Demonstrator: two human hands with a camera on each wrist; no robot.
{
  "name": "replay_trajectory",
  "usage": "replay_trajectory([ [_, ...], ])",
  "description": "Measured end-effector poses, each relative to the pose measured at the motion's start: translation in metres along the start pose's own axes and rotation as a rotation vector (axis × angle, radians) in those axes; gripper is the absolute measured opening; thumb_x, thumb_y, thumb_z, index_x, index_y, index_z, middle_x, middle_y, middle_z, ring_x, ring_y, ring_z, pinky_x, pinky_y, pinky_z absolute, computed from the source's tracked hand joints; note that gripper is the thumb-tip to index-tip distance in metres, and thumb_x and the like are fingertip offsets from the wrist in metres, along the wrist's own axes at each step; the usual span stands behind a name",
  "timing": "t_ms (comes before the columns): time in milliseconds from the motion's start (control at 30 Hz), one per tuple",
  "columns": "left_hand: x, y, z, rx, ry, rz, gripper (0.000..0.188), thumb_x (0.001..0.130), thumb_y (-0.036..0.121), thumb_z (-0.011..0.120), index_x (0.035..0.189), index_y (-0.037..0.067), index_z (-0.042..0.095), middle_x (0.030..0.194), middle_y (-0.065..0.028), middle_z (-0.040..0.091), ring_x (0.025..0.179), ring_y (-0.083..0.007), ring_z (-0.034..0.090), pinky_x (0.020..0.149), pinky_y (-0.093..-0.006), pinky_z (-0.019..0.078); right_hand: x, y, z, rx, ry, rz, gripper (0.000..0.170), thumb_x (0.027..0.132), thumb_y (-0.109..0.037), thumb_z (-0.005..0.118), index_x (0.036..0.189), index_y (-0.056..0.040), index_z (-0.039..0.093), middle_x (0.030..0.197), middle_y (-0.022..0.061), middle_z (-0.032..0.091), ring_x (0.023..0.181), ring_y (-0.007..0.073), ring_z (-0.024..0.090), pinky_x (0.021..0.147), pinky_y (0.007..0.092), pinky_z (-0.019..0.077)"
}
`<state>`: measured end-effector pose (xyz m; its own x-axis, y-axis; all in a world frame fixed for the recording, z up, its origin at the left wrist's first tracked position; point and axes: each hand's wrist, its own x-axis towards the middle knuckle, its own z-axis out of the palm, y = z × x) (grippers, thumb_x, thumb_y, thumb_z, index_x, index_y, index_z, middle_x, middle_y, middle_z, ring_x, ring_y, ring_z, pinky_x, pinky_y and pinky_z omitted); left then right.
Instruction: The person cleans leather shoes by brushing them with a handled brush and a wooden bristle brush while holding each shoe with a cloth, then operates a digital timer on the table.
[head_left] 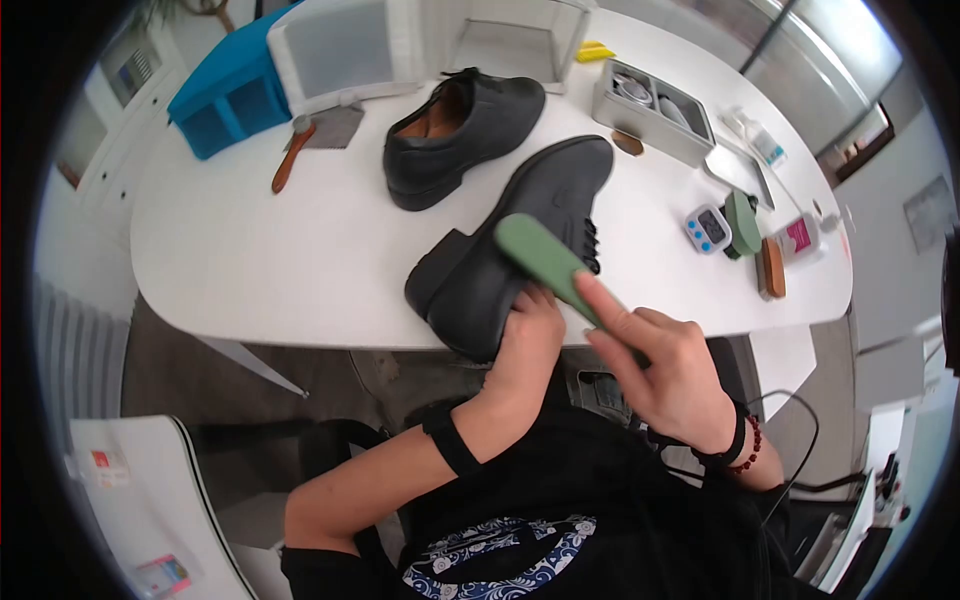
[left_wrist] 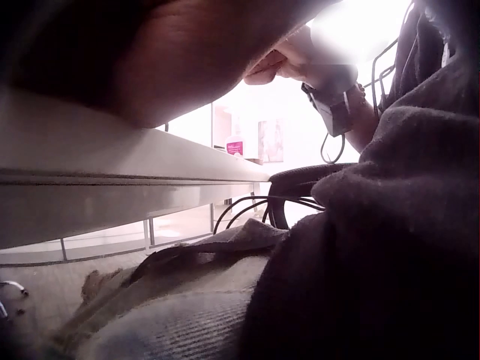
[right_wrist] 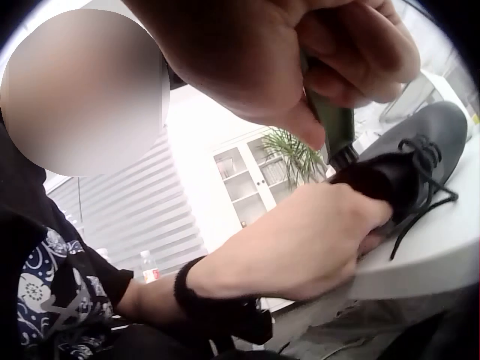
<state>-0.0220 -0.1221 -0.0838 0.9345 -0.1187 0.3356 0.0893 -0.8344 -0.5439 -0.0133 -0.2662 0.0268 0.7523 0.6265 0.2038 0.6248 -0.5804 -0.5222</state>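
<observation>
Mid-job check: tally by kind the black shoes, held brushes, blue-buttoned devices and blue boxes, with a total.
Black shoes: 2
Held green brush: 1
Blue-buttoned device: 1
Blue box: 1
Total: 5

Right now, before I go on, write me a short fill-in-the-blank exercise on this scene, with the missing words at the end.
The right hand holds a brush whose back is coloured ____.
The left hand reaches into the opening of the nearer black shoe, one of ____ such shoes in view.
The small white device on the table has buttons coloured ____.

Missing words: green; two; blue.
</observation>
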Motion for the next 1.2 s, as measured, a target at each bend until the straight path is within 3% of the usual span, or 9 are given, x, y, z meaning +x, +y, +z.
replay_trajectory([
  [33, -0.003, 0.003, 0.012, 0.006, 0.016, 0.032, 0.01, 0.08, 0.01, 0.065, 0.09, 0.007, 0.066, 0.084, -0.0025, 0.063, 0.078, -0.0151, 0.063, 0.064, -0.0252, 0.0503, -0.002, -0.009, -0.007, -0.061, -0.102, 0.053, 0.053, 0.092, -0.005, 0.068, 0.144, -0.0052, 0.055, 0.072, 0.0162, 0.064, 0.06, 0.0266, 0.061, 0.061, 0.035, 0.049],
  [100, -0.002, 0.005, 0.031, -0.673, 0.267, -0.039, 0.008, 0.08, 0.001, 0.066, 0.086, 0.006, 0.065, 0.079, -0.0019, 0.062, 0.074, -0.0147, 0.065, 0.061, -0.0258, 0.0506, -0.002, 0.006, -0.001, 0.05, -0.013, -0.036, 0.054, 0.092, -0.007, 0.069, 0.144, -0.0091, 0.057, 0.063, 0.0112, 0.056, 0.051, 0.0267, 0.053, 0.053, 0.0374, 0.0437],
  [233, -0.008, 0.007, 0.041, -0.632, 0.227, -0.024, 0.008, 0.08, 0.002, 0.067, 0.085, 0.007, 0.063, 0.074, 0.0, 0.058, 0.072, -0.0149, 0.065, 0.061, -0.0265, 0.0519, 0.007, 0.013, 0.001, 0.056, -0.051, -0.079, 0.052, 0.092, -0.012, 0.069, 0.143, -0.0137, 0.058, 0.062, 0.0107, 0.056, 0.051, 0.0298, 0.054, 0.054, 0.0391, 0.0447],
  [267, -0.001, -0.003, 0.003, -0.113, 0.056, -0.001, 0.007, 0.082, 0.011, 0.067, 0.088, 0.009, 0.063, 0.079, 0.0009, 0.059, 0.073, -0.0147, 0.063, 0.063, -0.0246, 0.0519, 0.013, 0.021, 0.002, 0.044, 0.029, -0.102, 0.052, 0.092, -0.012, 0.069, 0.143, -0.013, 0.058, 0.062, 0.0122, 0.057, 0.051, 0.0302, 0.054, 0.054, 0.0392, 0.0444],
  [367, 0.004, -0.01, 0.0, 0.038, 0.061, 0.062, 0.012, 0.082, 0.018, 0.066, 0.09, 0.01, 0.062, 0.083, 0.0002, 0.059, 0.077, -0.0147, 0.061, 0.064, -0.0237, 0.0518, 0.033, 0.053, 0.005, -0.007, 0.209, -0.098, 0.049, 0.094, -0.013, 0.067, 0.142, -0.0097, 0.058, 0.065, 0.0184, 0.058, 0.052, 0.0318, 0.055, 0.054, 0.039, 0.0434],
  [567, 0.004, -0.013, -0.001, -0.014, 0.02, 0.107, 0.012, 0.083, 0.017, 0.066, 0.091, 0.01, 0.063, 0.084, -0.0024, 0.06, 0.079, -0.0159, 0.062, 0.064, -0.0244, 0.0521, 0.026, 0.05, 0.009, 0.099, 0.245, -0.062, 0.043, 0.096, -0.018, 0.065, 0.137, -0.0066, 0.061, 0.066, 0.0197, 0.063, 0.057, 0.0356, 0.062, 0.057, 0.0421, 0.0503],
  [667, -0.001, -0.012, 0.006, -0.107, 0.042, 0.113, 0.011, 0.083, 0.017, 0.067, 0.091, 0.011, 0.062, 0.084, -0.0022, 0.061, 0.079, -0.0157, 0.063, 0.063, -0.0241, 0.052, 0.003, 0.025, 0.007, 0.093, 0.025, -0.106, 0.046, 0.096, -0.02, 0.063, 0.14, -0.0076, 0.059, 0.068, 0.018, 0.064, 0.061, 0.035, 0.066, 0.058, 0.0433, 0.0515],
  [1033, 0.011, -0.024, -0.007, -0.103, 0.025, 0.166, 0.009, 0.083, 0.011, 0.066, 0.091, 0.008, 0.063, 0.085, -0.0047, 0.061, 0.082, -0.0195, 0.064, 0.066, -0.0281, 0.0553, 0.029, 0.079, 0.004, 0.1, 0.264, 0.175, 0.045, 0.097, -0.021, 0.063, 0.141, -0.0121, 0.059, 0.067, 0.019, 0.064, 0.058, 0.0348, 0.064, 0.057, 0.0413, 0.0505],
  [1200, 0.009, -0.029, -0.005, -0.192, -0.023, 0.206, 0.01, 0.082, 0.009, 0.066, 0.091, 0.007, 0.064, 0.086, -0.006, 0.061, 0.083, -0.0216, 0.065, 0.067, -0.0293, 0.0565, -0.003, 0.046, 0.018, 0.126, 0.066, -0.072, 0.048, 0.097, -0.025, 0.063, 0.143, -0.0127, 0.057, 0.071, 0.0208, 0.065, 0.064, 0.0357, 0.066, 0.06, 0.0442, 0.0523],
])
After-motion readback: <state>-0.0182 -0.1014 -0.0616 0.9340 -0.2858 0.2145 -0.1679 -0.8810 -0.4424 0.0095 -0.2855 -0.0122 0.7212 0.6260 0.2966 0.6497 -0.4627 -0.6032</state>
